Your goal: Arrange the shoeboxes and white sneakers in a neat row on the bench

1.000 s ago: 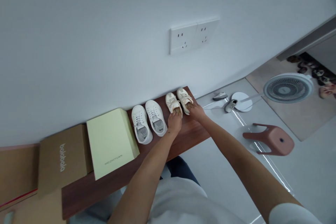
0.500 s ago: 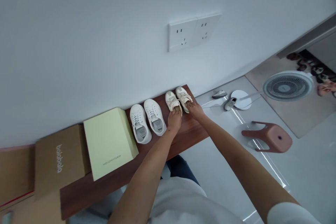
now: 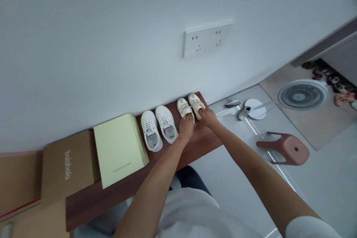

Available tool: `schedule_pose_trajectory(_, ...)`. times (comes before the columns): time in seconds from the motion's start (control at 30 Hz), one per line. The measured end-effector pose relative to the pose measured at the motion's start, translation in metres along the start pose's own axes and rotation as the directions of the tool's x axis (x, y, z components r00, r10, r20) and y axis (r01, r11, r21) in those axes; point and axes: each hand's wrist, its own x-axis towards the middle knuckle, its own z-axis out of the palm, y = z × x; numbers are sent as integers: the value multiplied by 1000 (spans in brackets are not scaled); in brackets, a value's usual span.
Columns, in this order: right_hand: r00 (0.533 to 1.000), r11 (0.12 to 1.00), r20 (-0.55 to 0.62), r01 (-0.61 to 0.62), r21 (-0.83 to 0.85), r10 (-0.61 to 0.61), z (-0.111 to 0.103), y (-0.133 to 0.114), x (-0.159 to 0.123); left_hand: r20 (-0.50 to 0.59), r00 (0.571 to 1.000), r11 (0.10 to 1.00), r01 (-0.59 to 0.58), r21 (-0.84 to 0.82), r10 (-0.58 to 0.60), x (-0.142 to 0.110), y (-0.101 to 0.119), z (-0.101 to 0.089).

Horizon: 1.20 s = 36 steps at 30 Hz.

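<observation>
Two small beige sneakers stand side by side at the right end of a dark wooden bench (image 3: 200,143), toes toward the wall. My left hand (image 3: 186,127) is closed on the heel of the left beige sneaker (image 3: 183,107). My right hand (image 3: 208,117) grips the heel of the right beige sneaker (image 3: 195,103). Both arms reach forward from the bottom of the view. A pair of white sneakers (image 3: 158,128) sits just left of the beige pair.
Left of the white pair lie a pale green shoebox (image 3: 120,149) and a brown "balabala" box (image 3: 66,166). A wall socket (image 3: 208,39) is above the bench. On the floor to the right are a pink stool (image 3: 286,148), a white fan (image 3: 302,95) and loose shoes (image 3: 232,102).
Both hands stay on the beige sneakers' heels; the shoes have barely shifted. The view has wobbled slightly.
</observation>
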Motion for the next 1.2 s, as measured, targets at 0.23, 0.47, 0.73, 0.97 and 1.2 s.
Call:
schedule_pose_trajectory(0.23, 998, 1000, -62, 13, -17, -14, -27, -16, -12, -69, 998, 1000, -14, -18, 13, -19, -6, -34)
schedule_pose_trajectory(0.47, 994, 999, -102, 45, -14, -46, -49, -55, -30, -84, 996, 999, 30, -31, -32, -66, -27, -62)
schedule_pose_trajectory(0.73, 991, 987, -75, 115, 115, -107, -48, -147, -61, -145, 931, 906, 275, -322, -334, -208, -125, -72)
schedule_pose_trajectory(0.97, 982, 793, -89, 189, 579, -169, 11, -288, -124, -126, 712, 593, 457, -663, -691, -383, -219, -39)
schedule_pose_trajectory(1.2, 935, 550, -97, 282, 786, -341, 38, -457, -129, -207, 199, 281, 502, -818, -958, -447, -354, -30)
